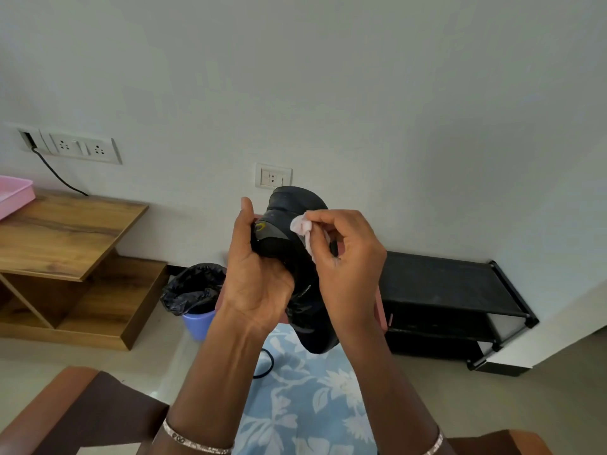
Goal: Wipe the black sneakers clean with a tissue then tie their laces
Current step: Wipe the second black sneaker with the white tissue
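A black sneaker [289,208] is held up in the air at the centre of the head view, toe pointing away and up. My left hand [256,274] grips it from the left side, thumb raised along its edge. My right hand [345,257] pinches a crumpled white tissue [302,224] between thumb and fingers and presses it against the sneaker's upper right side. The laces are hidden behind my hands. Only one sneaker shows.
A blue bin with a black liner [197,293] stands on the floor at left. A wooden shelf unit [65,244] with a pink tray [13,192] is further left. A black shoe rack [453,297] stands at right. A blue floral mat [302,395] lies below.
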The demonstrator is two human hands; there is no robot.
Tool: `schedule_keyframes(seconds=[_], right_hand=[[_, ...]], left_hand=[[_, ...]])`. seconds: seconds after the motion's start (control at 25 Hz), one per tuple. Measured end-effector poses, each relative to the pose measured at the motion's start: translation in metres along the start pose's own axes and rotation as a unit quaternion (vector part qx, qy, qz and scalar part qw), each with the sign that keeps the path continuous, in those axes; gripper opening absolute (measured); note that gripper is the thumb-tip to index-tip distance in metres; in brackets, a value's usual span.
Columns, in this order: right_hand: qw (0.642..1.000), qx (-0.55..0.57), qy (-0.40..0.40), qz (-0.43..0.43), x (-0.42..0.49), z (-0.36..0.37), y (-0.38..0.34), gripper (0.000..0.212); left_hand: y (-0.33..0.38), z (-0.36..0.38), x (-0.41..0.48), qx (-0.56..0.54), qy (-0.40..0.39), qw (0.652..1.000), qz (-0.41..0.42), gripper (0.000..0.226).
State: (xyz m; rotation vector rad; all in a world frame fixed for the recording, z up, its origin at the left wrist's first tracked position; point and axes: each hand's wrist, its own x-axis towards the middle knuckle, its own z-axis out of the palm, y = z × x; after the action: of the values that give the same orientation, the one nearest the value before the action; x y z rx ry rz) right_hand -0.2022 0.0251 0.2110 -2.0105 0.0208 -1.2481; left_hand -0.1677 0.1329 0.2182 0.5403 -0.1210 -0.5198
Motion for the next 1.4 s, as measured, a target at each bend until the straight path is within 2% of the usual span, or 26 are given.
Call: schedule_keyframes(seconds=[0.36, 0.64, 0.8, 0.96, 1.04, 1.24, 1.4], right_hand=[[0.998, -0.028, -0.006, 0.060, -0.051, -0.007, 0.017, 0.006], [1.000, 0.008, 0.021, 0.014, 0.001, -0.004, -0.014, 0.005], [1.000, -0.018, 0.022, -0.003, -0.003, -0.005, -0.010, 0.006], [0.998, -0.016, 0.011, 0.066, -0.050, -0.019, 0.012, 0.019], [0.996, -0.014, 0.009, 0.082, -0.063, -0.021, 0.017, 0.016], [0.997, -0.026, 0.075, 0.021, -0.021, -0.017, -0.003, 0.003], [0.996, -0.070, 0.026, -0.039, -0.003, -0.012, -0.019, 0.012]], left_hand=[[0.002, -0.011, 0.001, 0.014, 0.055, 0.998, 0.021, 0.079], [-0.003, 0.006, -0.007, 0.068, 0.021, 0.997, -0.010, 0.073], [-0.019, 0.013, -0.016, 0.115, 0.043, 0.992, -0.022, 0.067], [-0.015, 0.012, -0.013, 0.117, 0.093, 0.989, -0.022, 0.074], [-0.012, 0.015, -0.011, 0.129, 0.098, 0.987, -0.009, 0.077], [-0.014, 0.021, -0.013, 0.186, 0.064, 0.980, -0.016, 0.072], [-0.014, 0.020, -0.014, 0.210, 0.023, 0.977, -0.002, 0.062]])
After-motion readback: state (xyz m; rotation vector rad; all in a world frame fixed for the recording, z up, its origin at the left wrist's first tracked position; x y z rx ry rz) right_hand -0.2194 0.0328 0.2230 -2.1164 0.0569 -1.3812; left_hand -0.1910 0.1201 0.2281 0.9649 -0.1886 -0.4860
